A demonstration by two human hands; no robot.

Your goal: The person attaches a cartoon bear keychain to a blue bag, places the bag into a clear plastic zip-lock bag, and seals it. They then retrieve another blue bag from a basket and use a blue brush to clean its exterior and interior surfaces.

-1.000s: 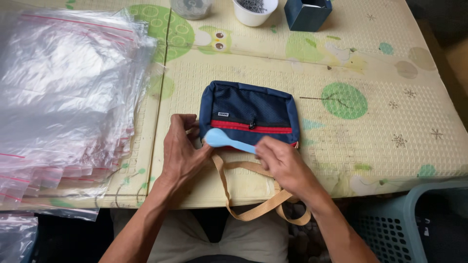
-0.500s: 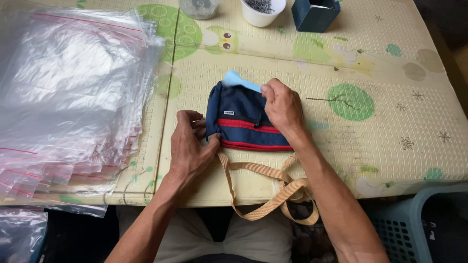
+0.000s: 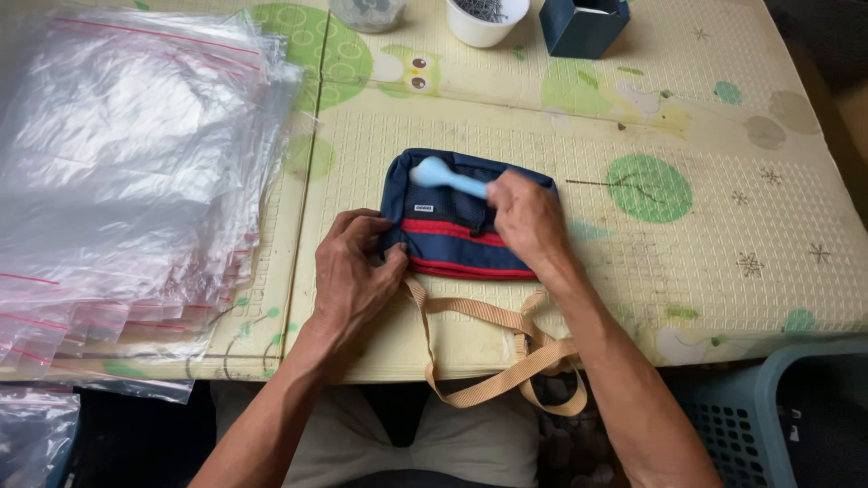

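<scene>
On navy pouch (image 3: 461,230), both hands (image 3: 434,248), perhaps gripping.

we see a stack of clear plastic zip bags (image 3: 127,172) with thin red seal lines filling the left of the frame. at centre, a small white rectangular label (image 3: 423,208) sits on the navy pouch (image 3: 452,239), its print too small to tell.

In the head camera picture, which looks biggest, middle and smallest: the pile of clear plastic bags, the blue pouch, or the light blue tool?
1. Pile of clear plastic bags, biggest by far.
2. Blue pouch, middle.
3. Light blue tool, smallest, though the right hand hides one end of it.
</scene>
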